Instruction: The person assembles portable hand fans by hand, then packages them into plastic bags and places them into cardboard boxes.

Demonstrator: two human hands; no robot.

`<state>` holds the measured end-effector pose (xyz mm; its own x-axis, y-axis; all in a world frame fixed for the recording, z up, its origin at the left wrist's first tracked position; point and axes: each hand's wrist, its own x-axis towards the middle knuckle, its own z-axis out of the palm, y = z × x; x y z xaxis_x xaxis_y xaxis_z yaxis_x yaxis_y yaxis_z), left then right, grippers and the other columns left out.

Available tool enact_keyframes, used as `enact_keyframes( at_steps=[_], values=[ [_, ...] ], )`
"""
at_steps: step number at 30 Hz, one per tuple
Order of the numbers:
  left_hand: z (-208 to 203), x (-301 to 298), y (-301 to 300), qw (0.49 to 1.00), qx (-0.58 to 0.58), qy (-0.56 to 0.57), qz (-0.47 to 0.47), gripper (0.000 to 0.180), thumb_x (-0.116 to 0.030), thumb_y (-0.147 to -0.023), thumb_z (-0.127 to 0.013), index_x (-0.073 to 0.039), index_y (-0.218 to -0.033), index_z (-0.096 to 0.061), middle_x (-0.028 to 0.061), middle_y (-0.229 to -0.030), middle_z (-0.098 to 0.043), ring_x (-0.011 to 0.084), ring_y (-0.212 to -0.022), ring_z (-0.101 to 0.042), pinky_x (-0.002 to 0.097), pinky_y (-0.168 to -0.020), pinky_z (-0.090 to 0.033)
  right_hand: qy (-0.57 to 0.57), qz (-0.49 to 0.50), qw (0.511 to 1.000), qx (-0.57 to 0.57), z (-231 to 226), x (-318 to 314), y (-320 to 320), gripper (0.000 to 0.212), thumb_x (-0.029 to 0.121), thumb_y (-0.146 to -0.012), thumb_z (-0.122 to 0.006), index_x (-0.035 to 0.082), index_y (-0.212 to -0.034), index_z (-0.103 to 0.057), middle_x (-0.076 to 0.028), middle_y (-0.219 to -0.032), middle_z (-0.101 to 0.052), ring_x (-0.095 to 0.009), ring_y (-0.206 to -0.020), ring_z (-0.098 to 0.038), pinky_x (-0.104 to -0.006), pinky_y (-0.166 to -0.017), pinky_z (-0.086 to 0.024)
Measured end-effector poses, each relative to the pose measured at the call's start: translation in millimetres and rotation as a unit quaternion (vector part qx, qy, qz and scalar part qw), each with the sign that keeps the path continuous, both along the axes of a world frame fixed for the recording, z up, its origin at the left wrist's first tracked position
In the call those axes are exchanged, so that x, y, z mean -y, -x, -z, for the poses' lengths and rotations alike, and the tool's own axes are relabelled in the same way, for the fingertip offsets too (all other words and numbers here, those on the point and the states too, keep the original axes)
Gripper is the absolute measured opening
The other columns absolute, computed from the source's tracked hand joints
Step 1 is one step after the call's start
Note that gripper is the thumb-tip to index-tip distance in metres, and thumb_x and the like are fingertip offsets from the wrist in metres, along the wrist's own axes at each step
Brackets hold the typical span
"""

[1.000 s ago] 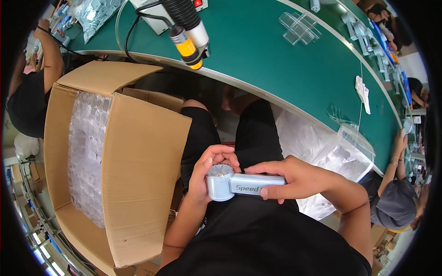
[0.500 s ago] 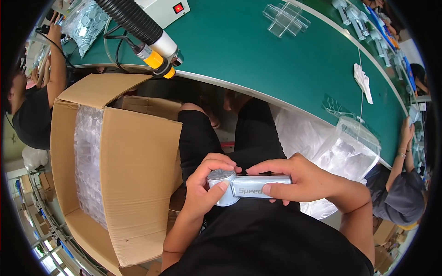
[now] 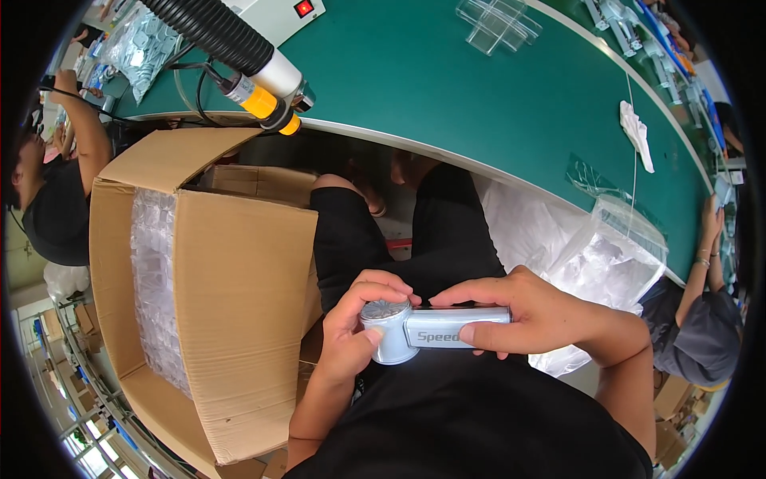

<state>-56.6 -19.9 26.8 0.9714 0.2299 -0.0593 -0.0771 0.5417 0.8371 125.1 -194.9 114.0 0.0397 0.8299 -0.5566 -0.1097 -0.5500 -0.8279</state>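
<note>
holding one glossy pale-blue plastic device [image 3: 423, 329], with one cylindrical, groove-topped head [image 3: 392, 343] and one boxy handle [image 3: 443, 326], at near centre, right of one open brown corrugated-cardboard box [image 3: 247, 311]. curling left hand [image 3: 347, 323] around the head, pressing thumb to its side; pinching the handle between thumb and fingers of right hand [image 3: 523, 315].

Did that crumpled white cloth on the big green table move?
No: the crumpled white cloth lies in the same spot on the flat green table. Only the view shifted.
</note>
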Motion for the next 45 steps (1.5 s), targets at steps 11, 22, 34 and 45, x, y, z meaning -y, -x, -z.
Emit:
enact_keyframes(
  at_steps=[11, 22, 34, 45],
  values=[
    [7.8, 2.2, 2.8, 1.000, -0.005, -0.011, -0.008, 0.031, -0.021, -0.092, -0.051, 0.005, -0.108, -0.059, 0.0180, -0.114, -0.053, 0.0292, -0.100, -0.062, 0.0400, -0.091, -0.049, 0.040, -0.007, 0.999, -0.027, -4.2, -4.2, -0.5, 0.042, 0.025, -0.091, -0.060, 0.005, -0.128, -0.056, -0.011, -0.074, -0.068, -0.020, -0.059, -0.068, -0.0297, -0.058, -0.053],
    [72.7, 11.8, -11.2, 0.967, -0.168, 0.182, 0.057, 0.052, -0.045, -0.104, -0.030, 0.001, -0.114, -0.054, 0.0138, -0.089, -0.062, 0.0205, -0.075, -0.063, 0.0319, -0.067, -0.053, 0.035, -0.163, 0.981, 0.100, 65.6, 15.5, 19.7, 0.049, 0.039, -0.089, -0.063, 0.006, -0.126, -0.057, -0.013, -0.083, -0.070, -0.028, -0.075, -0.071, -0.0373, -0.071, -0.054],
    [132.3, -5.3, -13.4, 0.960, -0.208, 0.182, 0.051, 0.071, -0.058, -0.102, -0.018, -0.001, -0.112, -0.058, 0.0102, -0.078, -0.064, 0.0156, -0.074, -0.061, 0.0267, -0.073, -0.048, 0.066, -0.193, 0.947, 0.249, 111.1, -30.9, 22.8, 0.040, 0.038, -0.089, -0.063, -0.001, -0.101, -0.062, -0.022, -0.078, -0.067, -0.039, -0.076, -0.067, -0.0444, -0.070, -0.052],
    [155.6, -15.6, 4.4, 0.957, -0.215, 0.194, 0.033, 0.070, -0.058, -0.101, -0.020, 0.000, -0.113, -0.056, 0.0108, -0.071, -0.063, 0.0164, -0.066, -0.062, 0.0265, -0.067, -0.048, 0.071, -0.115, 0.951, 0.279, 126.0, -52.4, 67.5, 0.037, 0.032, -0.088, -0.063, -0.005, -0.096, -0.062, -0.025, -0.075, -0.066, -0.041, -0.070, -0.066, -0.0454, -0.069, -0.053]
  ],
)
